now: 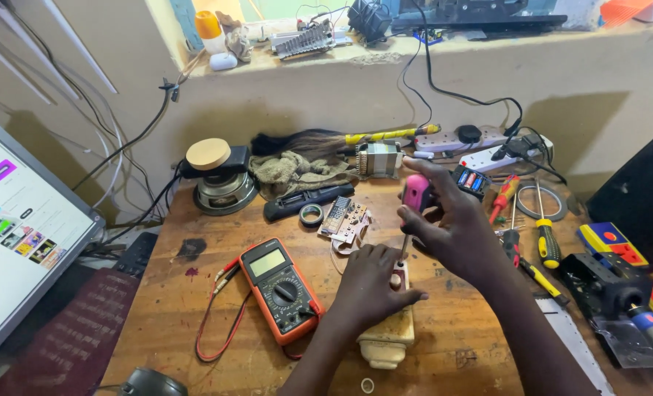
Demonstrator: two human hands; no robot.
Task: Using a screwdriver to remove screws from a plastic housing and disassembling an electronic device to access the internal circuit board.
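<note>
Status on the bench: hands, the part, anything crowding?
Left hand pins cream part. Right hand drives pink-handled screwdriver into it. Orange multimeter close left.

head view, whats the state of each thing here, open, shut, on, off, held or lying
pink-handled screwdriver: upright, held by right hand, tip down at the cream block
cream plastic block: lying on the wooden bench, pressed down by left hand
orange multimeter: lying face up, display blank
computer monitor: on, screen lit
yellow-handled screwdriver: lying loose, untouched
</note>
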